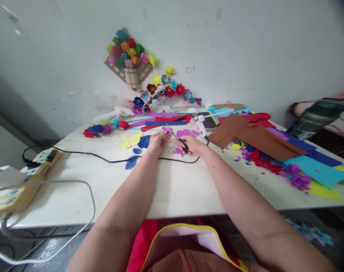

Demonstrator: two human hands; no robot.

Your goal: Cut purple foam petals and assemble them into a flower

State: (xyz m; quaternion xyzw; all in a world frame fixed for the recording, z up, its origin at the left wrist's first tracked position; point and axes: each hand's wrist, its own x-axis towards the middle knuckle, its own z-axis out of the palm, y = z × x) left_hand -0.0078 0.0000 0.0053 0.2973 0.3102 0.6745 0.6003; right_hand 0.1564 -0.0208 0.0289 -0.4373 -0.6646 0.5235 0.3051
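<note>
Head view: your pale table (183, 189) stands against a whitish wall (245, 45), its near half mostly bare and its far side and right crowded with coloured paper. Near the middle, your right hand (190, 144) has its grip clamped on the black handles of the scissors (184, 145), the blades pointing up and left toward your left hand (158, 142), whose grip is pinched together on a small piece of purple paper (166, 129). Just beyond your right hand stands a white glue gun (199, 124); a black cord (92, 154) runs across the table to the yellowish power strip (17, 200) on your left. Brown sheets (274, 139) lie over red and blue ones to your right. Paper flowers (169, 91) arch at the back — above them, a flower-filled lattice (145, 71) hangs beside the handwritten 217. Scraps (310, 231) lie below the table's edge, on the right.
</note>
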